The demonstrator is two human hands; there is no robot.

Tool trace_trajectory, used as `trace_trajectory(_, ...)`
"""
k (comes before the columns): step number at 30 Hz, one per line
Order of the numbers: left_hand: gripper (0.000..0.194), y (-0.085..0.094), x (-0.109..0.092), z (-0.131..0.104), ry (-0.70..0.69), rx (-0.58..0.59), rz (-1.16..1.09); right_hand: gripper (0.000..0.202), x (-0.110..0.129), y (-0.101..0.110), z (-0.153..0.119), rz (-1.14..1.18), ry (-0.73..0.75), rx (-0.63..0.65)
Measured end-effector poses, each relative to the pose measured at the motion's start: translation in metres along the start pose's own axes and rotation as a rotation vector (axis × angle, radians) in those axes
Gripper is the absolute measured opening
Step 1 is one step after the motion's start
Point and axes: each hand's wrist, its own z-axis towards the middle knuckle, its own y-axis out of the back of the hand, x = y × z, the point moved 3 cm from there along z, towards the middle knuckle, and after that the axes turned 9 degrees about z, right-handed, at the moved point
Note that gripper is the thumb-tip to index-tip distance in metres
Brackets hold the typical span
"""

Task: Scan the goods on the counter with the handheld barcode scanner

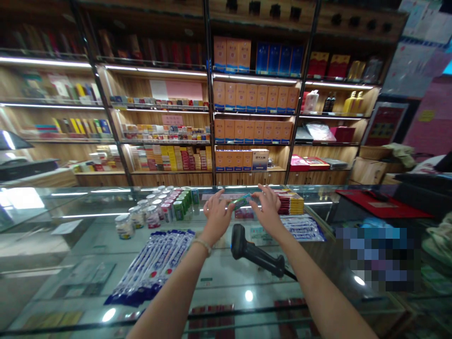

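Both of my hands grip a small flat green-and-blue packet, which looks like a gum pack (242, 201), above the glass counter. My left hand (217, 212) pinches its left end, and my right hand (267, 207) pinches its right end. Below them a black barcode scanner (259, 254) lies on the glass, its cable running under my right forearm. To the right of my right hand is a stack of red-and-yellow packs (292, 202). Blue-and-white long packets (303, 228) lie in front of that stack. Another fan of blue-and-white long packets (155, 263) rests left of my left forearm.
Rows of small round jars and canisters (180, 207) stand on the glass counter (212, 294) at the left. At the right a red mat (381, 205) lies near dark equipment. Lit wooden shelves (165, 179) with boxes and bottles line the back wall.
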Motion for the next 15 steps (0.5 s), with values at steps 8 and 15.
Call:
trace_trajectory(8,0.034,0.003,0.005,0.000,0.043,-0.065,-0.009,0.030,0.012,0.006,-0.007,-0.160,0.099,0.012)
trace_trajectory(15,0.041,0.004,0.003,-0.002,0.043,-0.026,0.014,0.030,0.022,0.010,-0.010,-0.274,0.249,0.093)
